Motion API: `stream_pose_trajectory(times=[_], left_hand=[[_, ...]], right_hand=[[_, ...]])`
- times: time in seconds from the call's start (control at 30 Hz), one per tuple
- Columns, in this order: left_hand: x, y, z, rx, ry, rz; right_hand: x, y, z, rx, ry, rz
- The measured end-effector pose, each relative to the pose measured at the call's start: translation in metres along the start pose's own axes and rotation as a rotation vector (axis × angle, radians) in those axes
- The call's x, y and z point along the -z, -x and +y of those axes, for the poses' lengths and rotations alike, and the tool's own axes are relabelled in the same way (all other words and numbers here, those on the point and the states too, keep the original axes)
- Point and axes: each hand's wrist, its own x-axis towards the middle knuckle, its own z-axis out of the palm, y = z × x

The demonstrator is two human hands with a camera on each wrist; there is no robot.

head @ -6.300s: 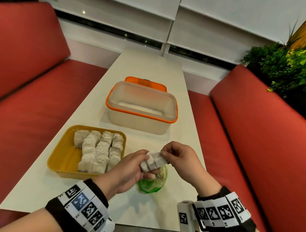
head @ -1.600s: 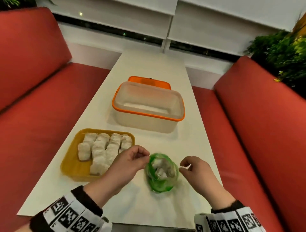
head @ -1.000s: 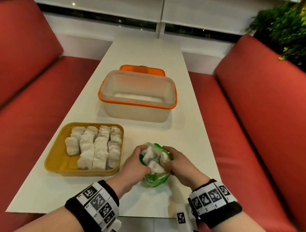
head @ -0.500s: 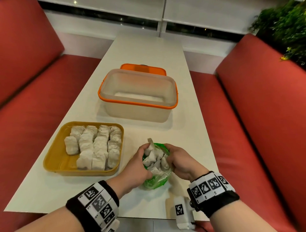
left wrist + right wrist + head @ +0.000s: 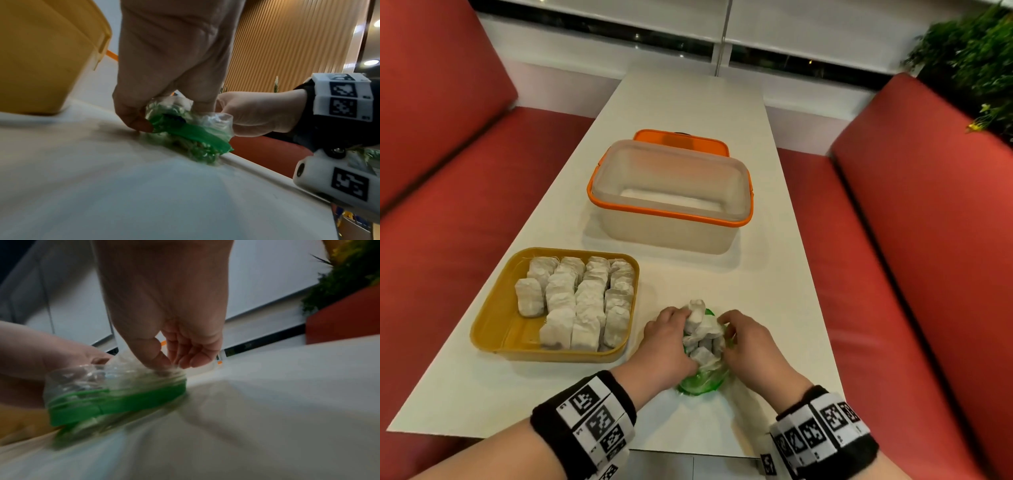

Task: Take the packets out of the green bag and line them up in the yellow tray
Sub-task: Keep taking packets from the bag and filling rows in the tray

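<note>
The green bag [image 5: 700, 382] sits on the white table [image 5: 688, 102] near its front edge, with several white packets [image 5: 702, 329] sticking up out of its mouth. My left hand [image 5: 671, 329] grips the bag's left side, fingers curled down over the plastic [image 5: 185, 134] and the thumb touching the table. On the right side my right hand [image 5: 736, 329] pinches the crumpled rim [image 5: 115, 395] between thumb and fingers. To the left stands the yellow tray [image 5: 496, 308], holding several packets [image 5: 582, 301] in rows, with its left part bare.
A clear box with an orange rim [image 5: 664, 236] stands behind the bag, its orange lid [image 5: 681, 138] just beyond. Red bench seats [image 5: 465, 205] [image 5: 893, 240] flank the narrow table. A green plant [image 5: 976, 51] is at the far right.
Both hands have closed on the bag's sides and pushed the plastic down, so the packets now stand above the rim. The tray's contents are unchanged over the last second.
</note>
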Motion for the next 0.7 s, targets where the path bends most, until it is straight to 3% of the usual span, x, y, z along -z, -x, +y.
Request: stream_pose_trajectory(times=[0.1,0.17,0.27,0.47,0.7], left_hand=[[-0.001,-0.001,0.000,0.010,0.001,0.003],[-0.001,-0.001,0.000,0.007,0.022,0.016],[-0.001,-0.001,-0.002,-0.003,0.072,0.039],[-0.006,0.003,-0.004,-0.019,0.130,0.057],[0.000,0.005,-0.005,-0.003,0.141,0.039]], right_hand=[[0.005,-0.004,-0.006,-0.180,-0.301,-0.037],[0.010,-0.005,-0.008,-0.202,-0.396,-0.059],[0.013,-0.002,-0.014,-0.080,-0.322,-0.089],[0.003,-0.006,-0.021,-0.011,-0.102,0.056],[0.022,0.002,-0.016,0.021,-0.290,0.179]])
